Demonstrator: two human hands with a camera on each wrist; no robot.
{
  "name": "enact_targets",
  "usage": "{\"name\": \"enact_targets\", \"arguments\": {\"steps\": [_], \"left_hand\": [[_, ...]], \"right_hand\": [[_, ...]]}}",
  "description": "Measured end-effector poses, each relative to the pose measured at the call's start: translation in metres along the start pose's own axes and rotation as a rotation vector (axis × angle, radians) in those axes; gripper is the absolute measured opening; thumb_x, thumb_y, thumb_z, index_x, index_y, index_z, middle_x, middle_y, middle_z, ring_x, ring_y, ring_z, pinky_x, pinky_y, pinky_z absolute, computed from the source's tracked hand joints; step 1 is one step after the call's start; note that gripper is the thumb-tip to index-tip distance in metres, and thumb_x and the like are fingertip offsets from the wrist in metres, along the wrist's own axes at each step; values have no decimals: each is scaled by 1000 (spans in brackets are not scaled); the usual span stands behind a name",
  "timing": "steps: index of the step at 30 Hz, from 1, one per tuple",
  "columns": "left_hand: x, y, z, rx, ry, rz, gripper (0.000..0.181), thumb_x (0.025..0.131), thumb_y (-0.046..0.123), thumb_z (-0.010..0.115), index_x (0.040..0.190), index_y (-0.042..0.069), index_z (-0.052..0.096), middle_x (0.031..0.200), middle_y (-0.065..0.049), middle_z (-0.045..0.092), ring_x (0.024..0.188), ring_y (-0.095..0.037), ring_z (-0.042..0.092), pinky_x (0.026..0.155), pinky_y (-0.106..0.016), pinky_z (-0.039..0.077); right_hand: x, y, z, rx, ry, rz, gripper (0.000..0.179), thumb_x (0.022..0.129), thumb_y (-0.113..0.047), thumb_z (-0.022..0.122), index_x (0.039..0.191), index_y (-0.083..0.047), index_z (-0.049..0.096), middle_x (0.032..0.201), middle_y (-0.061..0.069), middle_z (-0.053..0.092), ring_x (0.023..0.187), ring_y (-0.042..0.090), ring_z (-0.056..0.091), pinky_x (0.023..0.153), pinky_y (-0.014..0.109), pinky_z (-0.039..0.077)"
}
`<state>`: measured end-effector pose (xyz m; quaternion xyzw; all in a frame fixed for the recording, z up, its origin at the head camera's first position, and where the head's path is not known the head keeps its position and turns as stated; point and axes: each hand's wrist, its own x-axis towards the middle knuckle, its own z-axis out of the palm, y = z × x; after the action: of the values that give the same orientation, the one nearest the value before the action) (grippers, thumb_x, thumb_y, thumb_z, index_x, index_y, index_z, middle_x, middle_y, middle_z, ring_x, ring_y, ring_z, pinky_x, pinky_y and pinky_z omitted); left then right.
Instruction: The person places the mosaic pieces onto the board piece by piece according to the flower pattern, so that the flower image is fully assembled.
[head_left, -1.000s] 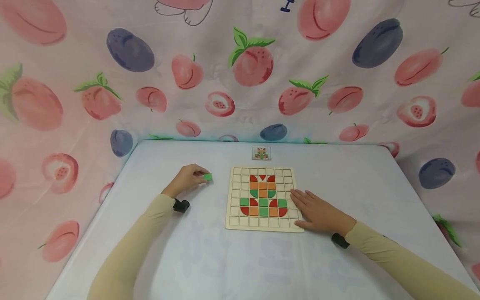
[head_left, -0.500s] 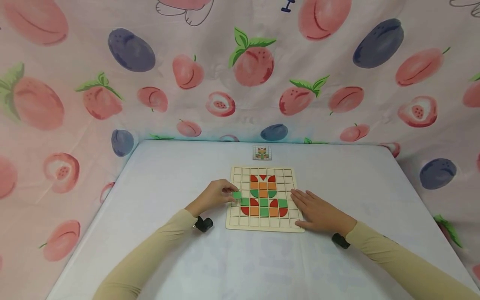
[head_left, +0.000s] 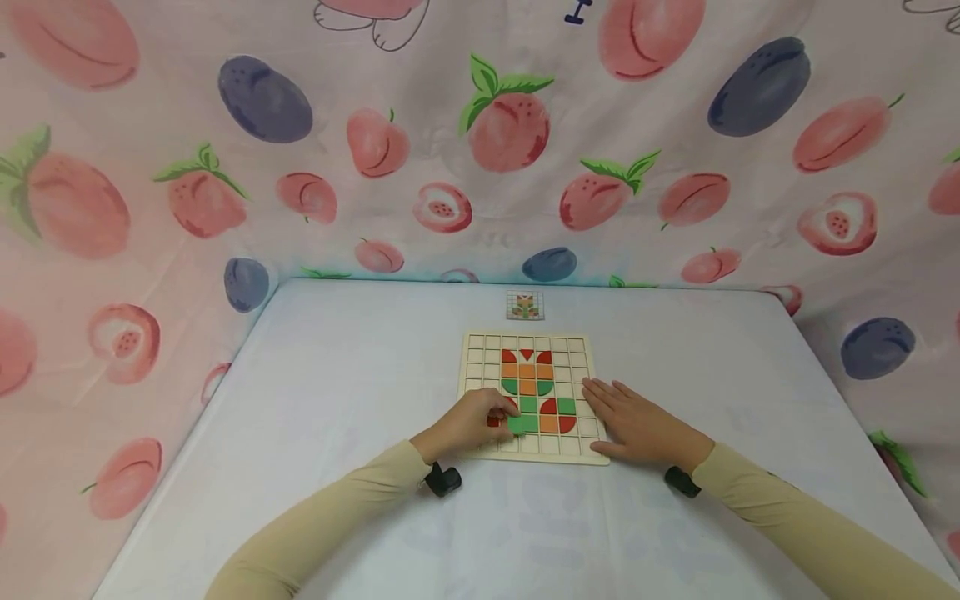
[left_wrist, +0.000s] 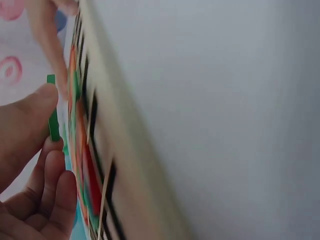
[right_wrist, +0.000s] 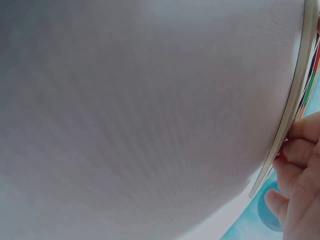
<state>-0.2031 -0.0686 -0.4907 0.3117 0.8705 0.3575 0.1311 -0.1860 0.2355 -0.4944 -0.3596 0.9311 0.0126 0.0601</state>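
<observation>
A pale wooden grid board (head_left: pixel 476 354) lies on the table, bearing red, orange and green tiles in a flower-like pattern. Over its lower left part my left hand (head_left: pixel 471 422) pinches a green square tile (left_wrist: pixel 53 122) between thumb and fingers. In the left wrist view that tile is edge-on, held off the board. The hand hides several tiles beneath it in the head view. My right hand (head_left: pixel 641 423) rests with straight fingers on the board's right edge; in the right wrist view its fingers (right_wrist: pixel 300 150) touch the rim.
Behind the board lies a small card (head_left: pixel 525 305) with a similar flower pattern on a grid. A white cloth (head_left: pixel 360 333) covers the table. A fruit-printed curtain (head_left: pixel 442 108) hangs along the back and sides.
My left hand has carried the green tile rightward from the table, left of the board, to above the board's lower rows. My right hand has stayed in place.
</observation>
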Motion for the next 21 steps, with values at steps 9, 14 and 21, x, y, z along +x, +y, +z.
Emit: {"name": "enact_targets", "arguments": {"steps": [9, 14, 21], "left_hand": [[1, 12, 13, 74, -9, 27, 29, 75, 15, 79, 101, 5, 72, 92, -1, 67, 78, -4, 54, 70, -14, 46], [1, 17, 16, 103, -7, 17, 30, 72, 16, 81, 99, 7, 73, 92, 1, 68, 81, -4, 57, 72, -13, 46], [-2, 17, 20, 70, 70, -57, 30, 68, 16, 84, 95, 7, 74, 88, 0, 68, 77, -5, 58, 69, -14, 47]], "right_hand": [[0, 0, 1, -8, 6, -4, 83, 90, -56, 50, 145, 2, 29, 153, 16, 28, 141, 31, 28, 113, 49, 27], [0, 1, 2, -7, 4, -5, 82, 90, -55, 51, 145, 2, 29, 153, 17, 28, 141, 31, 28, 113, 49, 26], [0, 1, 1, -11, -6, -4, 83, 90, -56, 49, 146, 2, 28, 153, 17, 27, 141, 31, 28, 114, 49, 26]]}}
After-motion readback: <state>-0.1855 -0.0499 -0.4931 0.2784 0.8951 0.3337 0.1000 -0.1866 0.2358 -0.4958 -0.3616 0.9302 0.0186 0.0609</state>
